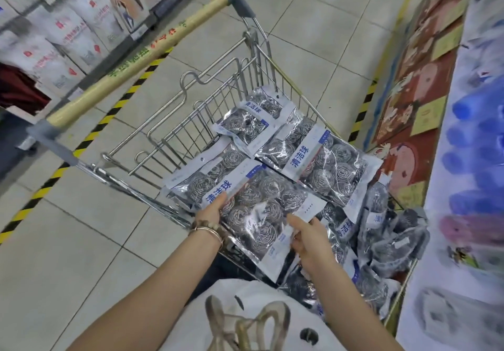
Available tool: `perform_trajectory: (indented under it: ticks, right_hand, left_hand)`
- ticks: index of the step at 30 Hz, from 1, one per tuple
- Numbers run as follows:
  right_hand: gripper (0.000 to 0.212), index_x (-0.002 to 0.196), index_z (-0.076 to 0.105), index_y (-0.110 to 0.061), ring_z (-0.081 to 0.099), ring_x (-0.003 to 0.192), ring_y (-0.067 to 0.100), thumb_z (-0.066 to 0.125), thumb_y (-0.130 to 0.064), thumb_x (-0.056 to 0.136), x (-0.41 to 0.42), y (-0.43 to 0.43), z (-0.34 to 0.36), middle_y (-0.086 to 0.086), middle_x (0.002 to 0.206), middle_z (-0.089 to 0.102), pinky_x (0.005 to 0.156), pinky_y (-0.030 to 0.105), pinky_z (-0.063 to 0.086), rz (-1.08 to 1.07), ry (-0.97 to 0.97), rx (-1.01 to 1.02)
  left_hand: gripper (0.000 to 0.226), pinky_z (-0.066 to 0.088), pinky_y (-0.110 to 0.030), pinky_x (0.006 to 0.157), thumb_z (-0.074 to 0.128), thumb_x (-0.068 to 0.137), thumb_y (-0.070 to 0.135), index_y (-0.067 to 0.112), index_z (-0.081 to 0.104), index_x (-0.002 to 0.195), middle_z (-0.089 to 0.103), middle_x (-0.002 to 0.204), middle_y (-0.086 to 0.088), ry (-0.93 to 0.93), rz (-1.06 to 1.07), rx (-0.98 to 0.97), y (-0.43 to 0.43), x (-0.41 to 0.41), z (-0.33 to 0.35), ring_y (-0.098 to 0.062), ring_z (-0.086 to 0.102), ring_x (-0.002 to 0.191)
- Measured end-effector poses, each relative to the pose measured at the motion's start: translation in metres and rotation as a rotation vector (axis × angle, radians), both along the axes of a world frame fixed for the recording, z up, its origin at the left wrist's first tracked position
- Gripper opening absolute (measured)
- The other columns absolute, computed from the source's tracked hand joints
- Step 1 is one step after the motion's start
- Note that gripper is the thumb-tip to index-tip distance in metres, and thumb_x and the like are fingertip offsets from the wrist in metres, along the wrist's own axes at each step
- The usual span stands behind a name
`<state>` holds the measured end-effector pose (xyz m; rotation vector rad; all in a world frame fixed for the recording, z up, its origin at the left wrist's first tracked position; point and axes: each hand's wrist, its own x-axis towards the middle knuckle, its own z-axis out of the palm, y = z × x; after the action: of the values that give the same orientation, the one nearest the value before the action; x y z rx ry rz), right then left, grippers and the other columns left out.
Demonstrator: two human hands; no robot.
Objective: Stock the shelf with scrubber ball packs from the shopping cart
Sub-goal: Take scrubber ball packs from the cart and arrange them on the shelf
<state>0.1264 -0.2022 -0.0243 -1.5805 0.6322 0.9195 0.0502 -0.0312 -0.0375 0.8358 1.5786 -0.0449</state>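
A wire shopping cart [169, 135] stands in front of me, filled with several clear packs of steel scrubber balls with white-and-blue labels. One scrubber ball pack [261, 208] lies on top of the pile nearest me. My left hand [214, 208] grips its left edge with the fingers under it. My right hand [308, 237] pinches its right side near the white label. Another pack [321, 165] lies farther right, and a third [251, 117] rests at the cart's far end. The shelf [469, 176] rises on the right, blurred.
The cart's wooden handle [141, 58] crosses the upper left. Boxed goods fill the shelving on the left [62, 37]. Yellow-black tape [90, 132] marks the tiled floor. Red patterned panels [409, 110] line the right shelf's base, close to the cart.
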Motion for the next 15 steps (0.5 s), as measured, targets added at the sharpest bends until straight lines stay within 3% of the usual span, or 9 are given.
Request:
perform_trajectory:
  ticks: [1, 3, 6, 9, 11, 15]
  right_hand:
    - [0.037, 0.121, 0.044, 0.0, 0.056, 0.08, 0.02, 0.062, -0.012, 0.09, 0.004, -0.004, 0.002, 0.004, 0.099, 0.059, 0.075, 0.036, 0.051, -0.007, -0.044, -0.039]
    - [0.038, 0.125, 0.044, -0.006, 0.055, 0.081, 0.02, 0.06, -0.014, 0.092, 0.017, -0.014, 0.004, 0.002, 0.092, 0.054, 0.08, 0.038, 0.053, -0.032, -0.181, -0.127]
    - [0.041, 0.13, 0.044, -0.011, 0.058, 0.099, 0.021, 0.059, -0.014, 0.091, 0.046, -0.024, 0.006, 0.001, 0.105, 0.059, 0.094, 0.043, 0.049, 0.037, -0.42, -0.261]
    - [0.044, 0.132, 0.045, -0.014, 0.056, 0.109, 0.019, 0.06, -0.018, 0.091, 0.091, -0.02, 0.003, 0.005, 0.125, 0.057, 0.091, 0.036, 0.047, 0.273, -0.607, -0.386]
    - [0.047, 0.133, 0.045, -0.015, 0.056, 0.113, 0.022, 0.062, -0.023, 0.089, 0.126, -0.01, -0.004, 0.005, 0.131, 0.054, 0.093, 0.042, 0.048, 0.461, -0.705, -0.48]
    - [0.045, 0.126, 0.049, -0.01, 0.055, 0.107, 0.032, 0.063, -0.026, 0.087, 0.178, 0.022, -0.02, 0.015, 0.122, 0.055, 0.087, 0.042, 0.048, 0.78, -0.834, -0.634]
  left_hand:
    - [0.096, 0.047, -0.037, 0.083, 0.068, 0.068, 0.057, 0.006, 0.031, 0.141, 0.052, 0.126, -0.016, -0.009, -0.02, -0.01, 0.0, 0.0, 0.001, -0.027, 0.059, 0.088]
    - [0.099, 0.045, -0.04, 0.093, 0.067, 0.066, 0.061, 0.01, 0.028, 0.141, 0.046, 0.134, -0.018, -0.026, -0.052, 0.011, 0.001, -0.001, 0.003, -0.034, 0.057, 0.105]
    - [0.113, 0.037, -0.049, 0.103, 0.07, 0.058, 0.063, 0.011, 0.02, 0.144, 0.036, 0.143, -0.015, -0.072, -0.07, 0.06, 0.003, -0.003, 0.002, -0.035, 0.04, 0.127]
    - [0.107, 0.028, -0.05, 0.107, 0.074, 0.064, 0.051, 0.012, 0.017, 0.145, 0.022, 0.15, -0.009, -0.121, -0.088, 0.125, 0.001, -0.007, 0.005, -0.03, 0.03, 0.133]
    - [0.098, 0.025, -0.05, 0.109, 0.072, 0.072, 0.041, 0.013, 0.013, 0.146, 0.018, 0.152, -0.008, -0.123, -0.082, 0.142, -0.003, -0.01, 0.004, -0.028, 0.025, 0.136]
    - [0.1, 0.024, -0.052, 0.109, 0.073, 0.07, 0.038, 0.017, 0.012, 0.146, 0.02, 0.151, -0.007, -0.19, -0.044, 0.137, -0.003, -0.013, 0.002, -0.027, 0.025, 0.136]
